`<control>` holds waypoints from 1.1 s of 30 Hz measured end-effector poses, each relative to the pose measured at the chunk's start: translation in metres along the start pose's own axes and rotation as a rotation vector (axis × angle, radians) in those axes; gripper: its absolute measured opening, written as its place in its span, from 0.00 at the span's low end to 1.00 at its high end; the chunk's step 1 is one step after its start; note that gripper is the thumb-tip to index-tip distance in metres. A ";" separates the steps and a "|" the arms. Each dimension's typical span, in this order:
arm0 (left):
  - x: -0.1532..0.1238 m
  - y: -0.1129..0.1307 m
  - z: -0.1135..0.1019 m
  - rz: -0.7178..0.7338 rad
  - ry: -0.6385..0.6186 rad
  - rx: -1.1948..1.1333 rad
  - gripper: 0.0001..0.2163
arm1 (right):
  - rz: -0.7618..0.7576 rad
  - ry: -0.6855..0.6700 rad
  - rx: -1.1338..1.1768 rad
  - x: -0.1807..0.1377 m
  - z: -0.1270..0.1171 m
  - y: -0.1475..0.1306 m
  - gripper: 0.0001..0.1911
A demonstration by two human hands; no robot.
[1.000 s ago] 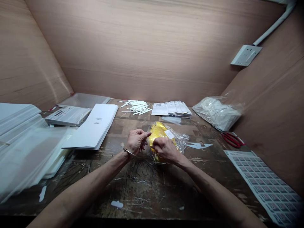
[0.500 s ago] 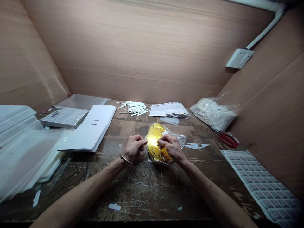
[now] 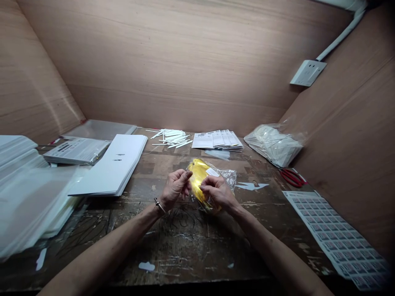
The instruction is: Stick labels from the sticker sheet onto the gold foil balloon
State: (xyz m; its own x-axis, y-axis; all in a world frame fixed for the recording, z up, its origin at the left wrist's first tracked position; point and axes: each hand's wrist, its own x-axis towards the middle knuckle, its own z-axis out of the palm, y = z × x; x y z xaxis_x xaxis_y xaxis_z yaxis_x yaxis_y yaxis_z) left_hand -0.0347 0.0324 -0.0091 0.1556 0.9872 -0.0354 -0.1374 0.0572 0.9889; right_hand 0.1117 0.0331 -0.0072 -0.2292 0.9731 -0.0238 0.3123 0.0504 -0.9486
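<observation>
A clear plastic bag (image 3: 230, 176) with shiny gold foil pieces (image 3: 198, 169) inside lies in front of me on the worn wooden table. A small white label (image 3: 212, 172) shows on it. At the bag's left edge, my left hand (image 3: 176, 187) is closed in a pinch on the thin plastic; a bangle circles that wrist. My right hand (image 3: 219, 191) rests over the bag's right part, thumb and forefinger pinched on the plastic above the gold. Both hands hide part of the bag's lower end.
Left stand stacked white cards (image 3: 112, 164) and plastic sleeves (image 3: 27, 205). White sticks (image 3: 173, 137) and printed cards (image 3: 216, 139) lie at the back. To the right are a bag of white pieces (image 3: 274, 144), red-handled scissors (image 3: 291, 177) and a sticker sheet (image 3: 333, 234).
The whole view has shifted slightly left. My left thumb has risen a little at the bag's edge, and my right hand has slid slightly left over the bag, whose gold contents look tilted differently.
</observation>
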 end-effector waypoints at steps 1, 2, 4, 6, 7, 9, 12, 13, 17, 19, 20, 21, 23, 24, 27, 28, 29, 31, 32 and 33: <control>-0.001 -0.001 -0.001 -0.022 -0.023 0.040 0.14 | 0.018 0.012 0.029 0.000 -0.001 0.000 0.05; -0.002 -0.002 -0.002 -0.044 -0.046 0.095 0.14 | 0.033 0.020 0.042 0.000 -0.002 -0.001 0.05; -0.004 -0.006 -0.002 -0.068 -0.069 0.222 0.13 | 0.052 0.028 0.026 0.000 -0.002 -0.001 0.05; -0.005 -0.011 -0.002 -0.065 -0.042 0.324 0.12 | 0.010 0.060 -0.087 0.000 -0.003 -0.001 0.04; -0.005 -0.012 -0.002 -0.061 -0.010 0.369 0.12 | -0.038 0.096 -0.192 0.000 -0.004 -0.001 0.05; -0.005 -0.013 -0.003 -0.041 0.072 0.491 0.12 | -0.174 0.192 -0.480 0.001 -0.007 -0.001 0.05; -0.005 -0.009 -0.006 0.059 0.191 0.807 0.12 | -0.355 0.282 -0.937 0.002 -0.011 -0.003 0.07; -0.005 -0.007 -0.007 0.090 0.214 0.930 0.11 | -0.387 0.282 -1.060 0.003 -0.012 -0.004 0.07; -0.007 0.001 -0.011 0.147 0.154 1.381 0.05 | -0.384 0.154 -1.335 0.002 -0.012 -0.006 0.07; -0.009 0.003 -0.013 0.157 0.060 1.546 0.05 | -0.356 0.065 -1.377 0.001 -0.012 -0.006 0.07; -0.010 0.003 -0.015 0.151 0.013 1.598 0.06 | -0.345 0.036 -1.384 0.000 -0.013 -0.006 0.08; -0.010 0.003 -0.016 0.131 -0.024 1.629 0.06 | -0.336 0.021 -1.384 0.000 -0.013 -0.005 0.08; -0.011 0.002 -0.019 0.089 -0.067 1.650 0.07 | -0.323 0.009 -1.369 -0.001 -0.016 -0.005 0.08; -0.012 0.003 -0.020 0.077 -0.073 1.650 0.07 | -0.313 0.004 -1.349 -0.001 -0.017 -0.004 0.08; -0.017 0.006 -0.019 0.211 -0.038 1.636 0.08 | -0.253 0.023 -1.220 0.001 -0.022 -0.002 0.08; -0.021 0.007 -0.017 0.343 -0.016 1.615 0.08 | -0.239 0.041 -1.151 0.002 -0.023 -0.001 0.08; -0.025 0.009 -0.014 0.510 -0.022 1.583 0.09 | -0.236 0.059 -1.073 0.003 -0.024 0.000 0.07; -0.033 0.011 -0.005 0.855 -0.159 1.494 0.10 | -0.263 0.074 -0.913 0.006 -0.025 0.001 0.07; -0.037 0.011 0.000 0.970 -0.254 1.452 0.10 | -0.285 0.072 -0.845 0.008 -0.025 0.001 0.07; -0.039 0.008 0.005 1.022 -0.334 1.430 0.10 | -0.306 0.068 -0.791 0.009 -0.024 0.001 0.06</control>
State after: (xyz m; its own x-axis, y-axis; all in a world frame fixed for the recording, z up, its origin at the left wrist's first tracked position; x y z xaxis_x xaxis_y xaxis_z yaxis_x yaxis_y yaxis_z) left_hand -0.0371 -0.0062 0.0012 0.7571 0.4651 0.4587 0.5456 -0.8364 -0.0524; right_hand 0.1322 0.0471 -0.0008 -0.3601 0.9013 0.2409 0.8041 0.4308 -0.4097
